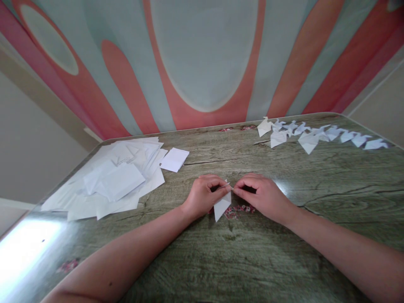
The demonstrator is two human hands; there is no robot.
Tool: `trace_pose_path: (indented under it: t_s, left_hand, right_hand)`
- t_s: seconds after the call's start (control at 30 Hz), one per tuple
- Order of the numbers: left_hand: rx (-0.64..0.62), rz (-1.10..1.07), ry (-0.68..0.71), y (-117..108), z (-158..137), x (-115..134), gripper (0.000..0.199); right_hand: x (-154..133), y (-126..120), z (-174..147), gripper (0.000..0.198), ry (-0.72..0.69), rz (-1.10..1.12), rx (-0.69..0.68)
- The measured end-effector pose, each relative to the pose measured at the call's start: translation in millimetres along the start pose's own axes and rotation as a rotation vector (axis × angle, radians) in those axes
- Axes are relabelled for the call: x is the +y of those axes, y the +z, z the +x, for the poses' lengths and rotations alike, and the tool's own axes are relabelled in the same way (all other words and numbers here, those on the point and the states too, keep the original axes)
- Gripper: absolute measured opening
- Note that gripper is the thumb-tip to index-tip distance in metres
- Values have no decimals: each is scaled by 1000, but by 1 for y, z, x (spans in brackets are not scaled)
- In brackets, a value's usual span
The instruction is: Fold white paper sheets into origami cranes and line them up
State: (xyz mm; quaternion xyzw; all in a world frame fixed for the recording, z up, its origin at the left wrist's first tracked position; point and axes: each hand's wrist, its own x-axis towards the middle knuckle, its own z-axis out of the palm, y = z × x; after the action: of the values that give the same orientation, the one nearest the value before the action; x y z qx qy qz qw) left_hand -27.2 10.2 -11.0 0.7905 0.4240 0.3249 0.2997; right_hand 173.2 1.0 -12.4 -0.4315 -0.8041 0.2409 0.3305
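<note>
A partly folded white paper (pixel 223 206) is held up over the middle of the table, its pointed end hanging downward. My left hand (pixel 208 191) pinches it near its upper part between thumb and fingers. From the other side, my right hand (pixel 260 194) is closed with thumb and forefinger on a thin tip of the same paper. The fingertips of both hands nearly meet there, and the fingers hide part of the folds.
Loose white sheets (pixel 148 168) lie piled at the left, with a small folded paper square (pixel 175 159) beside them. Several folded paper birds (pixel 309 139) stand in rows at the back right of the wood-patterned table (pixel 240 265). A patterned wall covering (pixel 205 63) rises behind.
</note>
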Motion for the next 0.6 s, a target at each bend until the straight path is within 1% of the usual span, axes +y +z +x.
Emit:
trace_pose_path:
  t_s: [0.1,0.27,0.33,0.4,0.47,0.6]
  left_hand:
    - [16,5,-2,-1,0,-1,17]
    - [161,-8,-81,-4,2,-4,15]
    - [173,-40,-118,-5,4,-7,13]
    - [141,-63,-130,-7,5,-11,12]
    - [81,-59,-113,-8,6,-14,11]
    - [-110,-41,-15,-11,9,-11,16]
  right_hand:
    - [3,1,0,17,-3,-2,7]
    - [7,2,-1,14,61,13,66]
    - [7,2,-1,13,71,8,67]
    - [8,2,-1,12,75,2,55]
    - [8,2,-1,12,79,-2,52]
    - [11,3,-2,11,73,-12,64]
